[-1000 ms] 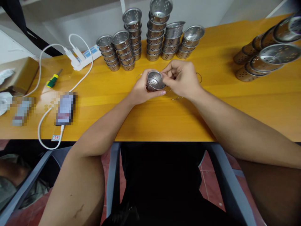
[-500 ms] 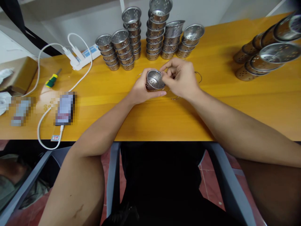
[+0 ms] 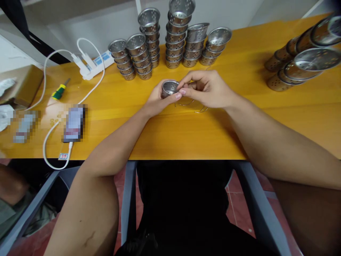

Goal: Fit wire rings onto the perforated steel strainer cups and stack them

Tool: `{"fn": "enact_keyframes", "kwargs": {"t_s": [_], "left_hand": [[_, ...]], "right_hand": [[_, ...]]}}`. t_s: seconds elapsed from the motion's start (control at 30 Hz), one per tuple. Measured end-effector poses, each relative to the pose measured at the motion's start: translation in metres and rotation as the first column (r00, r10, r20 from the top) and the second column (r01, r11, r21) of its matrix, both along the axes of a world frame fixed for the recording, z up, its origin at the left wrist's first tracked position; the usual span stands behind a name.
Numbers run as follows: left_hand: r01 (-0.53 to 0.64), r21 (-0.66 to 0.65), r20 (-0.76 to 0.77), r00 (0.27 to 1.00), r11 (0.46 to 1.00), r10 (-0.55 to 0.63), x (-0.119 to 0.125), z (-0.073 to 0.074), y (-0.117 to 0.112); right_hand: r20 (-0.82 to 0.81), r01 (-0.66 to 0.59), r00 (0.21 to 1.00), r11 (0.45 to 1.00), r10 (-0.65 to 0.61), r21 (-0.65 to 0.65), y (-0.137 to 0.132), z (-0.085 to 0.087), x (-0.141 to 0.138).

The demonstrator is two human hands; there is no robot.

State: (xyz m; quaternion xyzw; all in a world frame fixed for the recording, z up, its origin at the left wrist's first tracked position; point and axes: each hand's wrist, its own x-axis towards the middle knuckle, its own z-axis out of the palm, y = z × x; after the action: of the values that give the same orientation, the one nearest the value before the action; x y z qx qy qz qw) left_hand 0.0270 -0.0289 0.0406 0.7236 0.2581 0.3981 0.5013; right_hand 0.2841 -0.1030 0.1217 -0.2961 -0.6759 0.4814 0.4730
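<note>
My left hand (image 3: 155, 100) is wrapped round a small perforated metal cup (image 3: 169, 86), its thumb lying along the near side of the rim. The cup's mouth faces up and slightly towards me. At the right side of that rim, my right hand (image 3: 204, 89) has thumb and forefinger pinched together. What sits between those fingertips is too small or hidden to make out. Thin curved wires (image 3: 201, 111) show on the table below my right hand, partly covered by it.
Stacks of similar perforated cups (image 3: 174, 46) stand along the back, with more stacks (image 3: 286, 76) at the right. To the left are a power strip (image 3: 98, 65) with white cables, a green-yellow screwdriver (image 3: 59, 92), a phone (image 3: 74, 122) and a cardboard box (image 3: 28, 85).
The cup has shifted slightly left and tipped more upright. My right hand has moved a little left and lower, with its pinched fingertips still at the rim.
</note>
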Motion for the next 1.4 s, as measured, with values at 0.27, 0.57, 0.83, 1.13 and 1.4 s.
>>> {"fn": "enact_keyframes", "kwargs": {"t_s": [0.27, 0.57, 0.83, 1.13, 1.4], "left_hand": [[0.089, 0.110, 0.006, 0.996, 0.990, -0.091, 0.002, -0.020, 0.015], [0.108, 0.237, -0.023, 0.994, 0.966, -0.106, 0.004, -0.038, 0.030], [0.096, 0.312, -0.051, 0.995, 0.945, -0.084, 0.003, -0.037, 0.030], [0.131, 0.370, -0.126, 0.988, 0.920, -0.090, 0.000, -0.032, 0.030], [0.095, 0.351, -0.102, 0.993, 0.931, -0.063, -0.001, -0.031, 0.025]], "right_hand": [[0.091, -0.083, 0.992, 0.995, 0.088, -0.054, -0.002, 0.005, 0.003], [0.042, -0.103, 0.993, 0.985, 0.109, -0.136, -0.001, 0.006, 0.004], [0.024, -0.119, 0.992, 0.974, 0.126, -0.191, -0.002, 0.008, 0.005], [-0.006, -0.123, 0.992, 0.955, 0.126, -0.268, -0.002, 0.006, 0.005], [0.042, -0.105, 0.992, 0.972, 0.116, -0.210, -0.001, 0.000, 0.007]]}}
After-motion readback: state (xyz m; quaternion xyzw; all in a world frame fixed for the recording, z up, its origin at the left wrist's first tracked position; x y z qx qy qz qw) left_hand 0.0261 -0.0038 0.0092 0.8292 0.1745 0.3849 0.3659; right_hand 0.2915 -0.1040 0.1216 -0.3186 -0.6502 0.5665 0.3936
